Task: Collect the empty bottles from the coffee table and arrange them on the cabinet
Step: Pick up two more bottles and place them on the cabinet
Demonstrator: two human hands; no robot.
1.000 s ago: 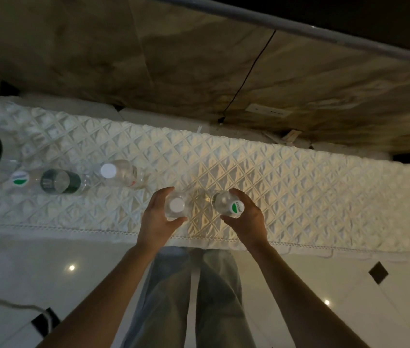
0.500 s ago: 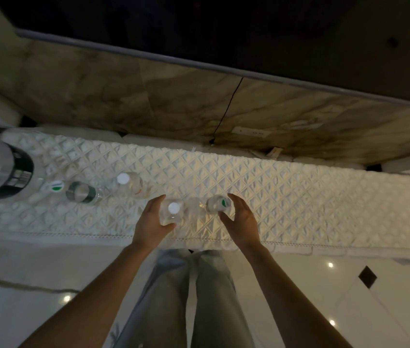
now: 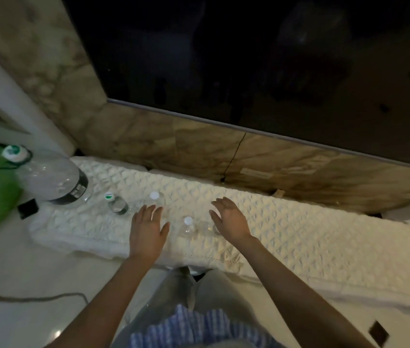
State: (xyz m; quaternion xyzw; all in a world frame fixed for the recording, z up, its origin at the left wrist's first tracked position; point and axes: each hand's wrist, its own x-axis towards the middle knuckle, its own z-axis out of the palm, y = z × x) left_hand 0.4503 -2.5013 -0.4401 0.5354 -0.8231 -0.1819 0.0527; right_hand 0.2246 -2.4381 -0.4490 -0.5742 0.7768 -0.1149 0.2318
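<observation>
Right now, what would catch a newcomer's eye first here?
Two open hands, left hand and right hand, hover over the white quilted runner, with a small clear bottle standing between them. At far left sits a big water jug.

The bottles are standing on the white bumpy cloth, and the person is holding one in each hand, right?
Not quite. The head view shows both hands open and holding nothing: the left hand and right hand are beside the two bottles, which do stand on the white quilted cloth.
</observation>
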